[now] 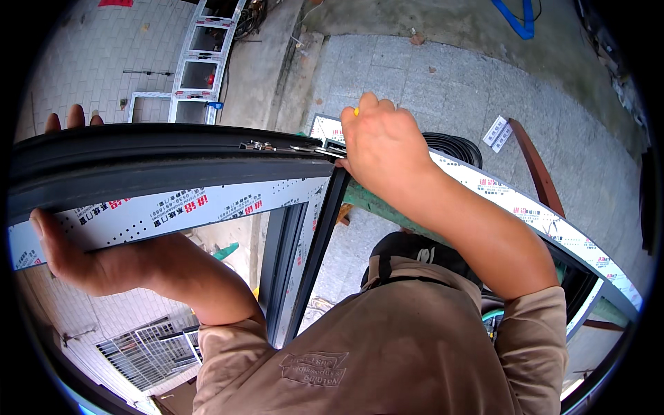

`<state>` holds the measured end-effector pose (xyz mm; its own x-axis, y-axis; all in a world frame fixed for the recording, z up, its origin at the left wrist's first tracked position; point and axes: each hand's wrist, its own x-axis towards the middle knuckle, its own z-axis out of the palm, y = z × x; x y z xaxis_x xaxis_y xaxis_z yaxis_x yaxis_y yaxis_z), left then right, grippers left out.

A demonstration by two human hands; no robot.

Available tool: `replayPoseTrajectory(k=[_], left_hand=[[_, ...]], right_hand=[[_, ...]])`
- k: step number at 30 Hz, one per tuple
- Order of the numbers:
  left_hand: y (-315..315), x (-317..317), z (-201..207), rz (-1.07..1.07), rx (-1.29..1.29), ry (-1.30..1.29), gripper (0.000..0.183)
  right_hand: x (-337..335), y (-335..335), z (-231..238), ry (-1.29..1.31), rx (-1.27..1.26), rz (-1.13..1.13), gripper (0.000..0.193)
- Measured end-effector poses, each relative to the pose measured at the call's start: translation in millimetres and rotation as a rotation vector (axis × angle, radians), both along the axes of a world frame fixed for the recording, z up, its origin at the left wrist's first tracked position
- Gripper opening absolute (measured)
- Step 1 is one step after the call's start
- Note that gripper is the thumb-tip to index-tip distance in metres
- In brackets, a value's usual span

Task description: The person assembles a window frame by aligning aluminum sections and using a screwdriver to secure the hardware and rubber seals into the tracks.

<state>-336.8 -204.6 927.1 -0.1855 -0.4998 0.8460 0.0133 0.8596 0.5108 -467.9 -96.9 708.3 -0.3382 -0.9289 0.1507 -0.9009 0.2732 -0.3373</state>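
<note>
A dark window sash (180, 173), its near face covered in printed white protective film, runs across the left half of the view. My left hand (79, 266) grips its left part, thumb on the near side and fingertips showing over the far edge. At the sash's right corner, metal hinge hardware (325, 150) sits in the top channel, joining the window frame (512, 204). Right over that corner, my right hand (387, 142) is closed in a fist. A bit of something yellow (357, 111) peeks out of it; the rest is hidden by my fingers.
Black coiled cable (453, 146) lies behind the frame, near a reddish-brown bar (536, 166). A white-framed ladder-like piece (202, 62) lies at the far left on paving. At the top right is a blue strap (517, 21). A metal grille (149, 353) shows at lower left.
</note>
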Motion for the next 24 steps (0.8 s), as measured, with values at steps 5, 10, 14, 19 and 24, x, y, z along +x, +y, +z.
replayPoseTrajectory(k=[5, 10, 14, 19, 24], left_hand=[[-1, -4, -6, 0.019, -0.005, 0.039, 0.078], [6, -11, -1, 0.014, 0.011, 0.043, 0.080], [-10, 16, 6, -0.207, 0.093, 0.066, 0.072], [-18, 23, 9, -0.241, 0.083, 0.028, 0.071], [-11, 16, 7, -0.210, 0.102, 0.082, 0.072]], right_hand=[[8, -5, -2, 0.039, 0.026, -0.013, 0.019], [3, -1, 1, -0.034, 0.013, 0.002, 0.033], [1, 1, 2, -0.055, -0.043, -0.003, 0.052], [3, -1, 4, -0.020, 0.030, 0.005, 0.037], [6, -2, 0, 0.045, 0.025, -0.007, 0.024]])
